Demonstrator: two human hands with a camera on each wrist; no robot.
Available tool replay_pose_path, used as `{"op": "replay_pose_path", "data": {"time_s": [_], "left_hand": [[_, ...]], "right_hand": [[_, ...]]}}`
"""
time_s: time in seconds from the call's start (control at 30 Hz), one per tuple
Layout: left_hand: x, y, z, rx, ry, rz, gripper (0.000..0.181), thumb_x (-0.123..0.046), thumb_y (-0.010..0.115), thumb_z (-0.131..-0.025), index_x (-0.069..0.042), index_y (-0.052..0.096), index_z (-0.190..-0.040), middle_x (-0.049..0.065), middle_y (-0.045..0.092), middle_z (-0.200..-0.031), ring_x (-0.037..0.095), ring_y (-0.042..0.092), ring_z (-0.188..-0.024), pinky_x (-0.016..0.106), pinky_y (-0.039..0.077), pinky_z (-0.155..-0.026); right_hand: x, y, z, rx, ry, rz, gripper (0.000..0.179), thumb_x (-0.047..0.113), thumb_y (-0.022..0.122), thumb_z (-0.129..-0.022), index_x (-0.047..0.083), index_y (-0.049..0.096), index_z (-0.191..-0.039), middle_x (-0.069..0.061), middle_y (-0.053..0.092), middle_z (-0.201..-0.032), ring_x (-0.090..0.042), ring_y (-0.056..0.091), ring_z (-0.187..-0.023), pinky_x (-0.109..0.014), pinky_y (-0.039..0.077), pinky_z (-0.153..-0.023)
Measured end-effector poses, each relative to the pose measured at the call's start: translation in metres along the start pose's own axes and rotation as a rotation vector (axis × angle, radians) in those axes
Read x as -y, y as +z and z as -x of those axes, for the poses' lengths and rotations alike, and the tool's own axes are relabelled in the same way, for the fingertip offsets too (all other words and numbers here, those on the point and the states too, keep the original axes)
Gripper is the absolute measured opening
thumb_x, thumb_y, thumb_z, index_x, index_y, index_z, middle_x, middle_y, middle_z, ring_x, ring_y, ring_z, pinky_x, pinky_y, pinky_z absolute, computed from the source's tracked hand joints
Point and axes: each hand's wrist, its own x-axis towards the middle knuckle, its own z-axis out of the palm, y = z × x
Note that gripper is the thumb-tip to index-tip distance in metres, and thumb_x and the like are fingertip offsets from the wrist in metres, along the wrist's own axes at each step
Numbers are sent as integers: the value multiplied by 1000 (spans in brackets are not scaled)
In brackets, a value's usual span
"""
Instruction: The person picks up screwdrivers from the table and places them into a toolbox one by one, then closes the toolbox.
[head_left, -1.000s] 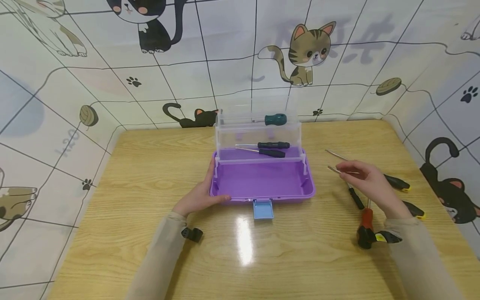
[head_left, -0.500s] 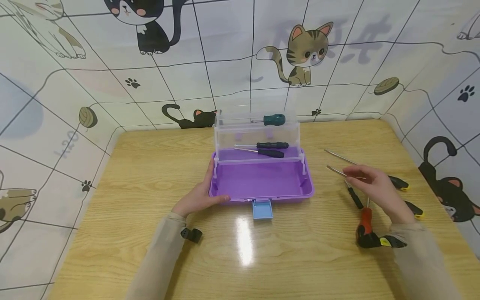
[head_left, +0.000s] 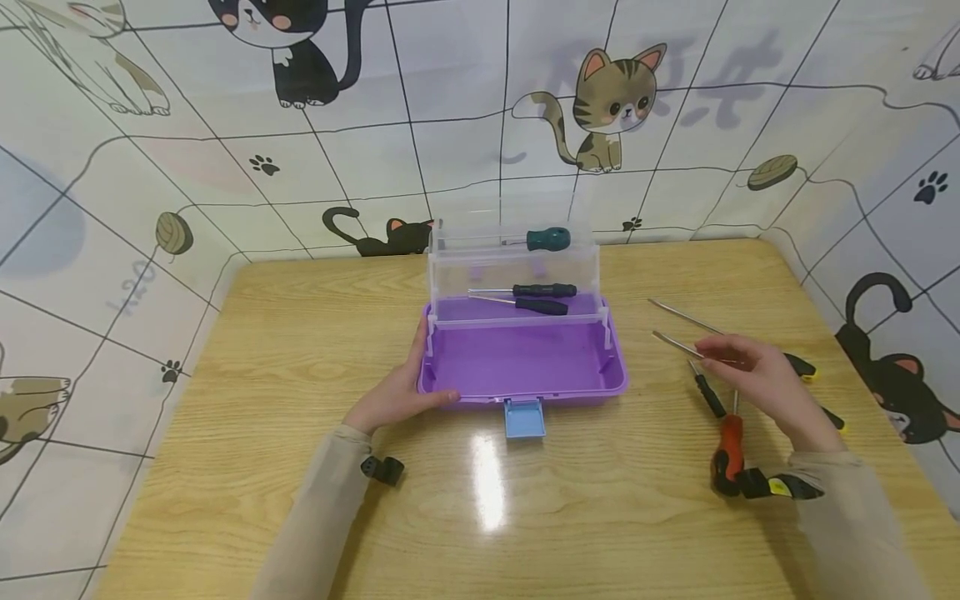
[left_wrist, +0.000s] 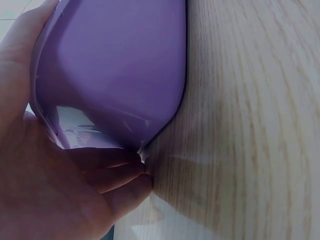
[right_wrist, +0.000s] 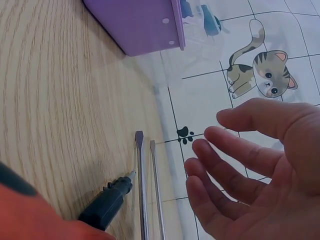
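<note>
At the left end of the purple toolbox, my left hand holds on, thumb over the front rim and fingers along the side wall. The left wrist view has this hand against the box's end. My right hand hovers over several screwdrivers on the table. Its fingers are loosely bent and hold nothing, as the right wrist view shows. Below it lie two long slotted screwdrivers, one with a nearer shaft, the other farther back. A small black screwdriver and a red-handled screwdriver lie beside them.
Two black screwdrivers, an upper one and a lower one, and a teal-handled screwdriver lie in the clear raised trays. A blue latch hangs open in front. The cat-printed wall covering borders the wooden table.
My right hand has drifted right and slightly nearer, away from the screwdriver tips. The left hand, the toolbox and the screwdrivers have stayed in place.
</note>
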Motion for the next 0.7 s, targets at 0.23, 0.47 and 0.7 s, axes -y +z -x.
{"op": "replay_pose_path", "data": {"time_s": [0.23,0.47,0.7], "left_hand": [[0,0,0,1,2,4,125,-26,81,-80,-38,-22,-150,6,-1,-160,39,34,-134,51,28,-108],[0,0,0,1,-2,7,124,-26,81,-80,-40,-22,-149,-1,-8,-160,37,26,-139,50,24,-110],[-1,0,-1,3,-9,8,125,-28,81,-80,-39,-22,-149,-2,-10,-160,37,24,-139,52,24,-110]], "right_hand": [[-2,-2,-1,56,61,83,37,15,59,-98,-8,54,-126,-1,62,-110,8,51,-89,-17,46,-69],[-2,-3,-1,132,137,130,43,22,57,-99,-8,52,-130,-25,57,-121,5,49,-91,-22,46,-70],[-5,-4,2,173,180,160,46,23,58,-98,-9,50,-131,-26,58,-120,-27,57,-104,-25,48,-72]]}}
